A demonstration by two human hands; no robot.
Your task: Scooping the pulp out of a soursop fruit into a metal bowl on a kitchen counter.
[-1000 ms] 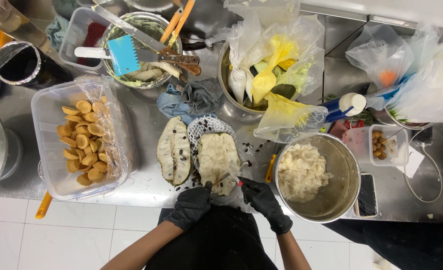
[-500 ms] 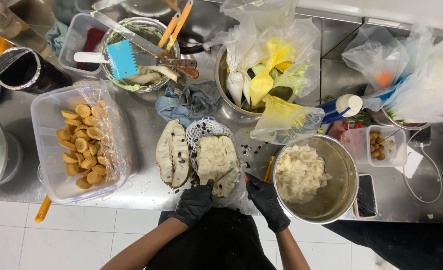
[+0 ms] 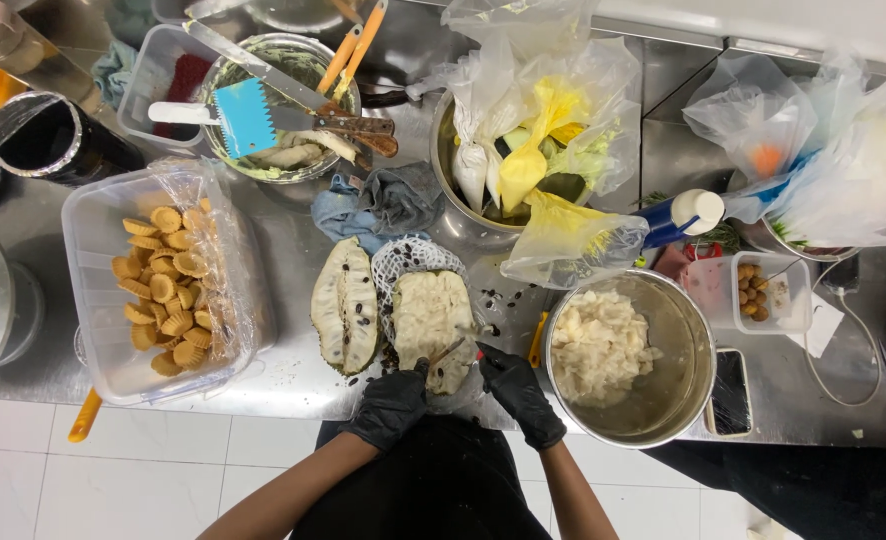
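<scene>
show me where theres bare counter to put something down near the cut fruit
Bare steel shows between the plastic tub of tart shells and the fruit half, running to the counter's front edge. Behind the fruit it is crowded: cloth, bagged pot, scraper bowl. The metal bowl blocks the right.

Place: a working kitchen, my prep station.
Surface: steel counter (image 3: pixel 293 370) under my hands, white floor tiles below.
Ahead: steel bowls (image 3: pixel 663 370), scraper (image 3: pixel 243 115), piping bags (image 3: pixel 523 165).
Left: tub of pastry shells (image 3: pixel 163 290).
</scene>
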